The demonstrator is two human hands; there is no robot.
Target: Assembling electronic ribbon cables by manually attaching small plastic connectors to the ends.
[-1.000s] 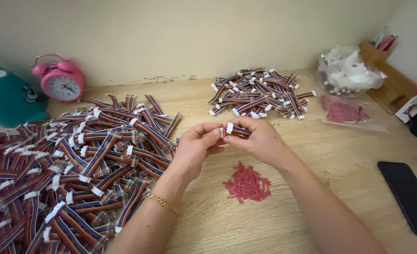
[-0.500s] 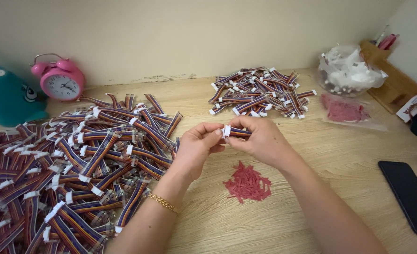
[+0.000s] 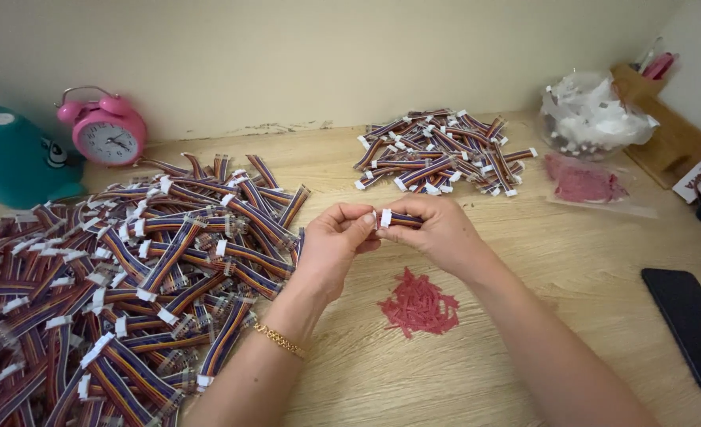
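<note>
Both hands meet above the middle of the wooden table (image 3: 572, 261) around one short multicoloured ribbon cable (image 3: 402, 219) with white plug ends. My right hand (image 3: 437, 233) grips the cable body. My left hand (image 3: 335, 245) pinches its white end with thumb and fingertips. A gold bracelet (image 3: 279, 340) circles the left wrist. Just below the hands lies a small heap of red pieces (image 3: 418, 304).
A large pile of the same cables (image 3: 113, 277) covers the left side; a smaller pile (image 3: 437, 162) lies at the back. A pink alarm clock (image 3: 107, 133), a teal object (image 3: 15, 162), a clear bag of white parts (image 3: 595, 119), a bag of red pieces (image 3: 584, 183), a black phone (image 3: 694, 324).
The hands have shifted slightly and the left fingertips now close on the cable's white end. Nothing else on the table moved.
</note>
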